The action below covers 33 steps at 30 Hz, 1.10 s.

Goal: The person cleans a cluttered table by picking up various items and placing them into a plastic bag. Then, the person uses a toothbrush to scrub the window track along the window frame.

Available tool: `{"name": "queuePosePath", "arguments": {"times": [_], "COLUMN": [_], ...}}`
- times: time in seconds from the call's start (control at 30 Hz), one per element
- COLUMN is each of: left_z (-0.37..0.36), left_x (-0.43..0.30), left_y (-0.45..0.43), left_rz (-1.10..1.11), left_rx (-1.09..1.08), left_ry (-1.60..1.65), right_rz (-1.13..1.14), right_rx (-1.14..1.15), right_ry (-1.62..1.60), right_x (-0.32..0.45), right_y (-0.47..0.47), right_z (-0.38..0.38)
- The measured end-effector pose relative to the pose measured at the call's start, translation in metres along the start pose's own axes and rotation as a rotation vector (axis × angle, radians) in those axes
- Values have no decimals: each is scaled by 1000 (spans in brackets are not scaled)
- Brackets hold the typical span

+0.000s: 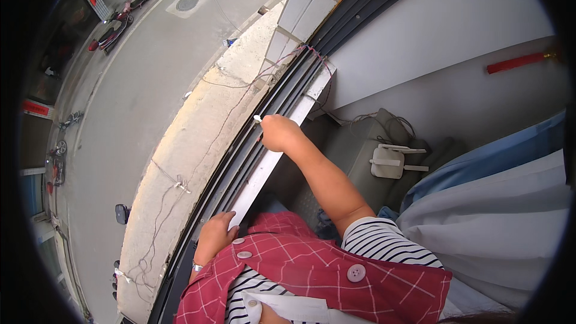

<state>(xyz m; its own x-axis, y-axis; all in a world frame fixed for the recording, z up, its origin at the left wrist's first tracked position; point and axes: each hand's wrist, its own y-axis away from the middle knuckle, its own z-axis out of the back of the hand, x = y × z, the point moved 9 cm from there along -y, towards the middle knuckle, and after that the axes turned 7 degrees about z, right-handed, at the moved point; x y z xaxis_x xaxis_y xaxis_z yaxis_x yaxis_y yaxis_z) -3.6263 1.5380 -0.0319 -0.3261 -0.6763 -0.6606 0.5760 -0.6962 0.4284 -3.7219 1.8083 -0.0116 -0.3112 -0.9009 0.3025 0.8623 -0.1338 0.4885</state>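
Dark metal sliding-window tracks (237, 168) run diagonally in front of me, with a white sill (255, 179) along their inner side. Over the tracks, my right hand (280, 132) is closed around a small white-ended object (257, 119). Most of that object is hidden inside the fist, so its kind is unclear. Lower down, my left hand (217, 236) rests on the sill and track edge with its fingers spread and nothing visible in it.
Outside lies a concrete ledge (180, 153) with loose cables (155, 234), high above a street (130, 112) with parked scooters (112, 33). White tiles (310, 11) edge the opening. Indoors, a white router (388, 162) sits on a grey padded surface beside a pale curtain (490, 216).
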Motion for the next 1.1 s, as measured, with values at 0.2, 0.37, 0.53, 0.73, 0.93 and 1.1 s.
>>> {"name": "queuePosePath", "arguments": {"times": [0.2,0.37,0.53,0.73,0.93,1.1], "left_z": [-3,-11,-14,-20,-26,-29], "left_x": [16,9,-5,-5,6,14], "left_y": [9,11,14,29,50,79], "left_rz": [28,-44,-128,-148,-160,-88], "left_rx": [28,44,43,58,51,79], "left_ry": [-82,-142,-81,-187,-263,-236], "right_rz": [-285,-214,123,92,-226,-404], "right_rx": [-275,-82,167,-343,-599,-509], "right_ry": [-203,-47,-272,-588,-500,-424], "right_x": [-63,32,120,36,-93,-96], "right_y": [-43,-21,60,77,26,-7], "right_z": [19,-74,-139,-62,-20,-36]}}
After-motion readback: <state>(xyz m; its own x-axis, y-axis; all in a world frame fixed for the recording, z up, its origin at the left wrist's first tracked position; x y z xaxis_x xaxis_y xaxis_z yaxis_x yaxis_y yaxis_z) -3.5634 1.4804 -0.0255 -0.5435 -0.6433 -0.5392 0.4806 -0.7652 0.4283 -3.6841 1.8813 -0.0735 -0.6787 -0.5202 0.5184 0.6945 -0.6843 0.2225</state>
